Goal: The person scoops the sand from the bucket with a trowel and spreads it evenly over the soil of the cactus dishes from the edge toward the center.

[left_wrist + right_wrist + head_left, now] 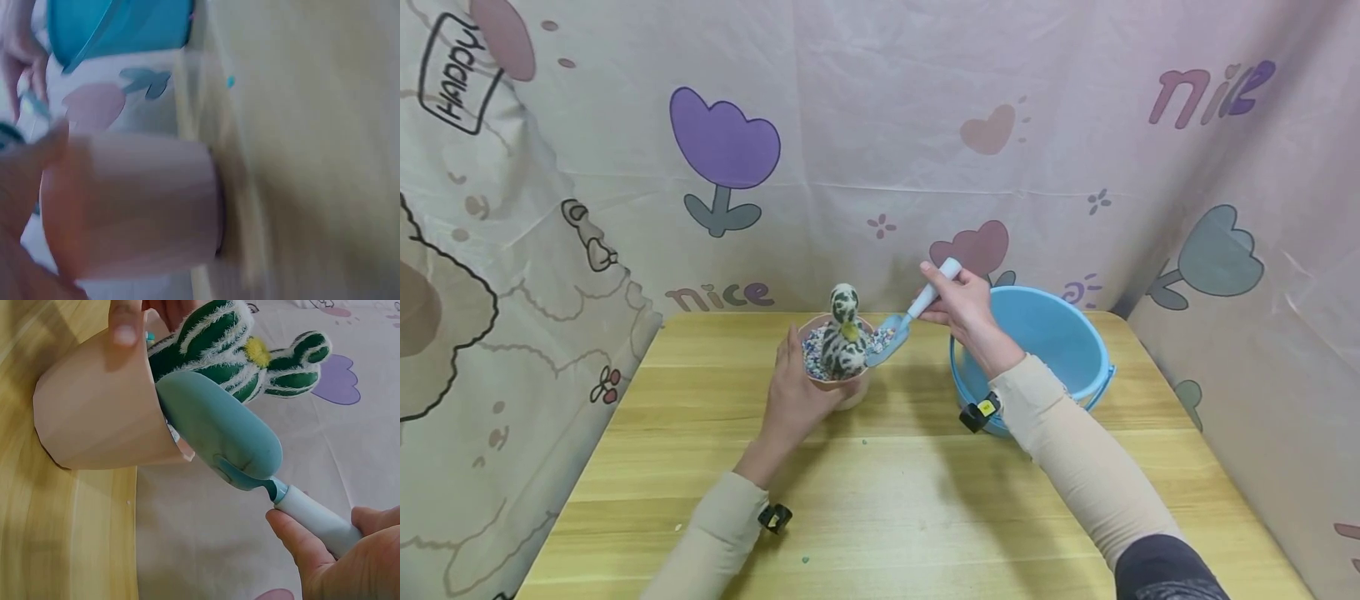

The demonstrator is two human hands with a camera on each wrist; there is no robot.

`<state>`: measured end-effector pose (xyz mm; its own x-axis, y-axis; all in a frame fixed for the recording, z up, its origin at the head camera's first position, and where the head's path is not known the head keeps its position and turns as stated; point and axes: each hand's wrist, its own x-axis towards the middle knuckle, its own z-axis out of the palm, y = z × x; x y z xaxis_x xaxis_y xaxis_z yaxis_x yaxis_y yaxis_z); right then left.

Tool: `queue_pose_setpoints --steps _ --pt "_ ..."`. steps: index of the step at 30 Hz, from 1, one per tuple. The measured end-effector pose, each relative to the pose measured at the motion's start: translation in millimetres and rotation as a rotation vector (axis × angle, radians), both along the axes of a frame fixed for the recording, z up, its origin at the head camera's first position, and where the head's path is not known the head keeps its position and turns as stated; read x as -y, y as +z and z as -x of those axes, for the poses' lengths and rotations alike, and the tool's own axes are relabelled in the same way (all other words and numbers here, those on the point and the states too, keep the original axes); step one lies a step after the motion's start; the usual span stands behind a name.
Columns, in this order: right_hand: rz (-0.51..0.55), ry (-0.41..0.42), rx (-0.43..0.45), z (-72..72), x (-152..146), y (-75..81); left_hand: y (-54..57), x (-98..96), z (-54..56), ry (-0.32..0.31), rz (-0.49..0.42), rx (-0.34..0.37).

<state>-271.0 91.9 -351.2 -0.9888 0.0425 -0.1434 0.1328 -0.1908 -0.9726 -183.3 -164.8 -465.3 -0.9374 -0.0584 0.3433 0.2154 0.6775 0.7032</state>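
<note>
A peach-coloured flower pot (100, 409) holds small multicoloured pebbles (814, 354) and a green-and-white fuzzy cactus (844, 350) with a yellow flower. My left hand (797, 392) grips the pot around its upper side, thumb and fingers spread to either side of the rim. In my right hand (966, 308) is the white handle of a blue-green trowel (219, 431). The trowel's blade slants down over the pot's right rim, beside the cactus, and pebbles lie on it in the head view. The blade tip is hidden in the right wrist view.
A large blue bucket (1045, 333) stands right of the pot, partly behind my right forearm; its bottom inside is hidden. Tiny loose pebbles (806, 559) lie on the wooden table (880, 517). A printed cloth (865, 125) hangs behind and at both sides.
</note>
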Motion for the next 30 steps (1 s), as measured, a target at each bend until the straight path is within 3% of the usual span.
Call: queue_pose_setpoints --steps 5,10,13,23,30 --pt "-0.017 -0.011 -0.001 -1.4 -1.9 0.6 3.1 16.7 10.7 -0.132 -0.012 0.062" --pt "-0.015 -0.008 0.009 -3.2 -4.3 1.6 2.2 20.8 11.2 -0.144 -0.028 0.09" --pt "-0.003 -0.008 0.016 -2.9 -4.8 1.7 1.1 16.3 10.3 -0.105 -0.04 0.071" --pt "-0.022 0.0 -0.013 -3.0 -0.8 4.2 0.8 -12.3 2.4 0.127 -0.038 0.046" --pt "-0.015 -0.001 -0.024 -2.0 0.6 3.7 2.9 -21.3 -1.0 0.181 -0.022 0.042"
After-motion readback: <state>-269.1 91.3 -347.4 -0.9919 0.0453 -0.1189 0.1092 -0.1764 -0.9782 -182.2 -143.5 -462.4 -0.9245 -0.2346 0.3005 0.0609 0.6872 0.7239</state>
